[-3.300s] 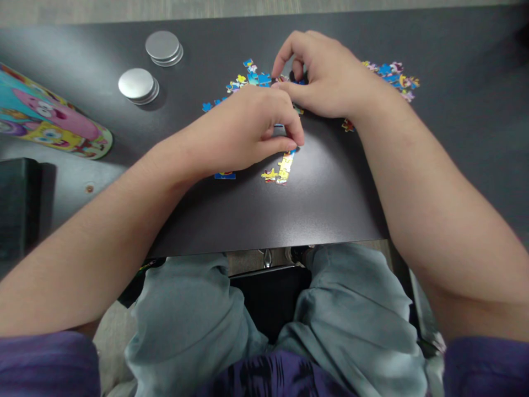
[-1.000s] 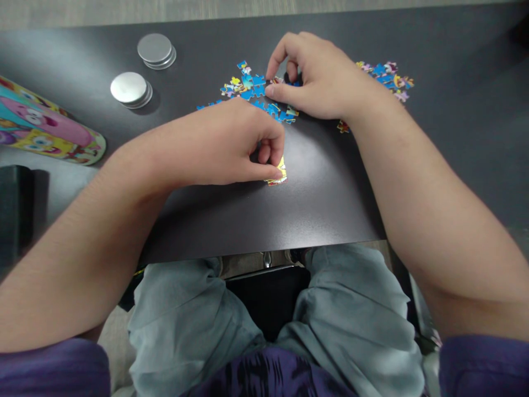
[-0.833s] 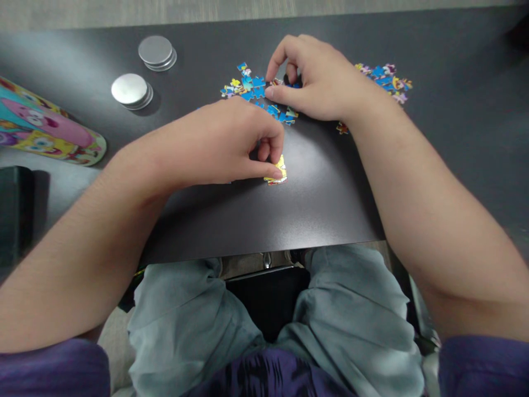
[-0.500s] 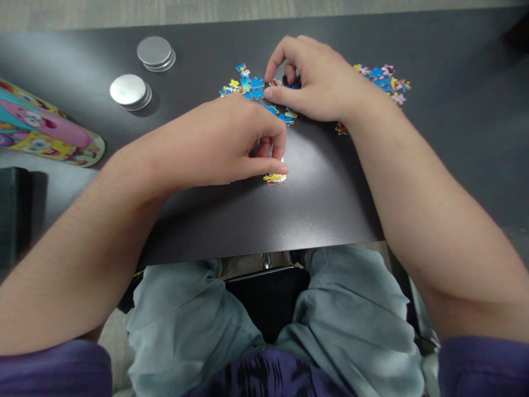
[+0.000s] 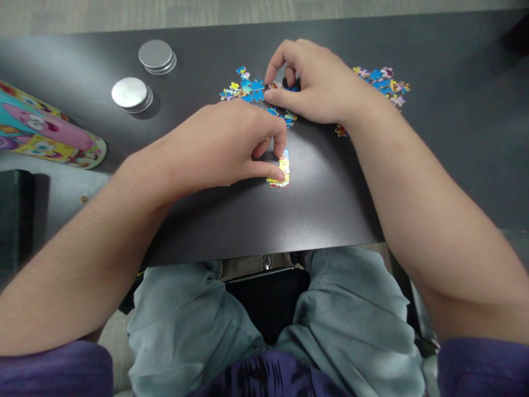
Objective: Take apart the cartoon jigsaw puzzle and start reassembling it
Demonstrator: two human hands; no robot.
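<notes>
My left hand (image 5: 248, 140) rests over the near part of the dark table, its thumb and index fingertips apart on a small joined piece of yellow puzzle (image 5: 284, 172). Farther back, my right hand (image 5: 316, 82) hovers at the blue puzzle pieces (image 5: 254, 91), thumb and index finger spread, with no piece visible between the tips. Some pieces under its palm are partly hidden. More blue and yellow pieces (image 5: 283, 116) lie between my two hands. Beyond my right wrist is another cluster of colourful pieces (image 5: 384, 81), and a small reddish piece (image 5: 340, 130) shows beside the wrist.
Two stacks of silver discs, one farther back (image 5: 156, 55) and one nearer (image 5: 130, 94), stand at the left of the table (image 5: 330, 215). A colourful cartoon tin (image 5: 53, 129) lies at the left edge. A dark box (image 5: 15, 220) sits below it.
My left thumb and index finger have parted slightly, and more of the yellow puzzle section shows. My right hand has kept its place and pose. The view has shifted a little.
</notes>
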